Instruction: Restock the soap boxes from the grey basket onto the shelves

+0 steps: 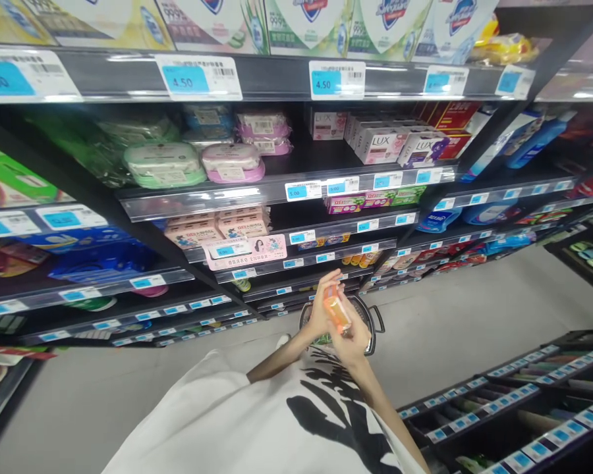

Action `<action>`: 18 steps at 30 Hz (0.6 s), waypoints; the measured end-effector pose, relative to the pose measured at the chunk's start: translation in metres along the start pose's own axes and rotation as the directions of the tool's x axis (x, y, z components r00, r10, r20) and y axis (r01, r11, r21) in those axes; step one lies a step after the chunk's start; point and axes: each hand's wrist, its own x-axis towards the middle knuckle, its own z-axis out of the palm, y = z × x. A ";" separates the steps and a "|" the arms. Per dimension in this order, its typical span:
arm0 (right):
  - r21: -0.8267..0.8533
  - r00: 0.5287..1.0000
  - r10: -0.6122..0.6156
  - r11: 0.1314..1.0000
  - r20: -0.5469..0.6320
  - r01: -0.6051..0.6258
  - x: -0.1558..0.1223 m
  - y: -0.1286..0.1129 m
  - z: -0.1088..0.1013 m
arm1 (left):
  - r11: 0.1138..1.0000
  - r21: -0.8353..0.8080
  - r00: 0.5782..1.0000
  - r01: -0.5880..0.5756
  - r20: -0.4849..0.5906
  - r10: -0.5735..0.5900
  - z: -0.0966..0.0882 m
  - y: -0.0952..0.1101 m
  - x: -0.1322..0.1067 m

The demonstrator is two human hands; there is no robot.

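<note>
Both my hands hold a small orange packaged item [337, 312] in front of my chest. My left hand [321, 308] wraps it from the left side, fingers curled over its top. My right hand [354, 336] grips it from below and the right. Directly beneath the hands a dark shopping basket [373, 319] stands on the floor, with some green goods just visible inside. I wear a white shirt with a black print [296, 415].
Black store shelves fill the left and centre: green and pink soap boxes [165, 164], Lux soap cartons [400, 145], blue bottles [528, 141], blue price tags on each rail. A second shelf unit [514, 408] stands at lower right. Grey aisle floor [474, 309] runs between them.
</note>
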 end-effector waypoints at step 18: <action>0.784 0.312 0.942 0.286 -0.124 -0.552 -0.029 0.034 0.021 | 0.906 0.415 0.591 -0.077 0.751 -0.294 -0.048 0.012 0.021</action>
